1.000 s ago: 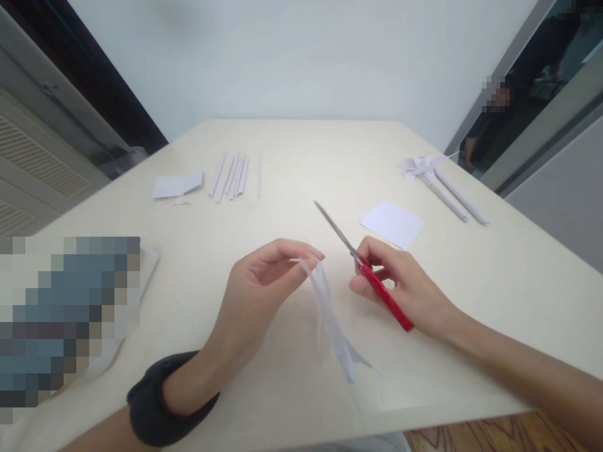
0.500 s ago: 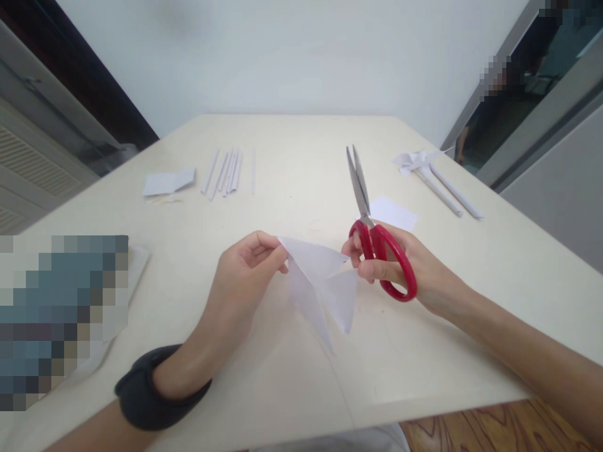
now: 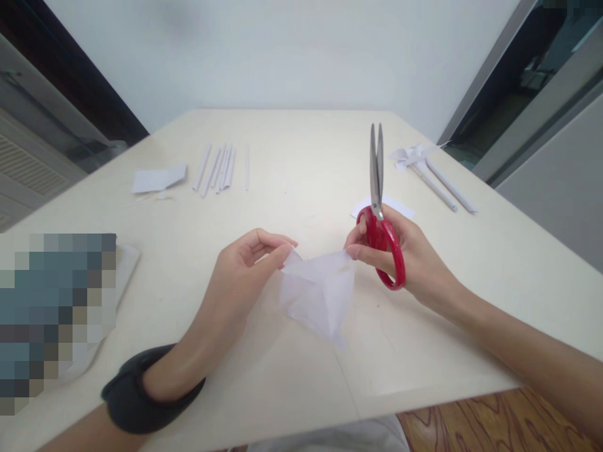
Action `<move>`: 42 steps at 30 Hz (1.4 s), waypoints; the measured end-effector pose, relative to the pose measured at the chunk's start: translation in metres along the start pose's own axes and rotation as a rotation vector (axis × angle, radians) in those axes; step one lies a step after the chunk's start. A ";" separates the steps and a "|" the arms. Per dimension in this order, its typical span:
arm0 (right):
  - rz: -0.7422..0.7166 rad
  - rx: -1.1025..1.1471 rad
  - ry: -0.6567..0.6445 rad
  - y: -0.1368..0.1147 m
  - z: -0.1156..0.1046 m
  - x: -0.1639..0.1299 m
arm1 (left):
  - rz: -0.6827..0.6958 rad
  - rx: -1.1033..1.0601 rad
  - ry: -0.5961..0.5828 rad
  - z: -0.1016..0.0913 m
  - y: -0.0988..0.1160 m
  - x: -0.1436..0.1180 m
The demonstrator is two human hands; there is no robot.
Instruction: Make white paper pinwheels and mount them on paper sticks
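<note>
A thin white paper piece [image 3: 318, 292] hangs spread above the cream table [image 3: 301, 163]. My left hand [image 3: 245, 270] pinches its left corner. My right hand [image 3: 407, 251] pinches its right corner with the fingertips while holding red-handled scissors [image 3: 381, 220]. The scissors stand upright with the blades closed and pointing away from me. A black band circles my left wrist.
Several rolled paper sticks [image 3: 219, 166] and a folded paper sheet [image 3: 157, 177] lie at the far left. A flat white sheet [image 3: 400, 207] sits behind my right hand. A paper pinwheel with two sticks [image 3: 431, 169] lies far right. A blurred patch covers the near left.
The paper went from a narrow folded strip to a spread sheet held at both corners. The scissors swung from lying flat in my right hand to standing upright.
</note>
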State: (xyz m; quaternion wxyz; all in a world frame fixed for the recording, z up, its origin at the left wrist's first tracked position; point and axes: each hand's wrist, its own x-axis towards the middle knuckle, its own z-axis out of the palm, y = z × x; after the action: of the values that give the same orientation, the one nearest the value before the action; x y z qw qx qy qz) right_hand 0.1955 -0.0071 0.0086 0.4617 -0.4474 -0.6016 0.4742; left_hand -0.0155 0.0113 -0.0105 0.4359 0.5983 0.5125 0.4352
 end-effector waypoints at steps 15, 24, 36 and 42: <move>-0.003 0.082 -0.006 -0.001 -0.003 0.003 | -0.121 -0.136 -0.307 0.001 0.012 -0.005; -0.101 0.124 -0.082 -0.003 0.001 0.000 | -0.138 -0.144 -0.352 0.005 0.013 -0.008; -0.071 0.111 -0.111 0.001 0.009 -0.004 | 0.040 0.021 -0.364 0.012 0.014 -0.014; -0.087 0.015 -0.076 0.003 0.019 -0.011 | 0.097 0.097 -0.338 0.014 0.017 -0.015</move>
State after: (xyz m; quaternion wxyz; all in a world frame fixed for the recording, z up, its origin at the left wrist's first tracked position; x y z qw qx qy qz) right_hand 0.1787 -0.0209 0.0021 0.4619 -0.3989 -0.6341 0.4747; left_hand 0.0002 -0.0066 0.0016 0.4649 0.7074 0.4228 0.3235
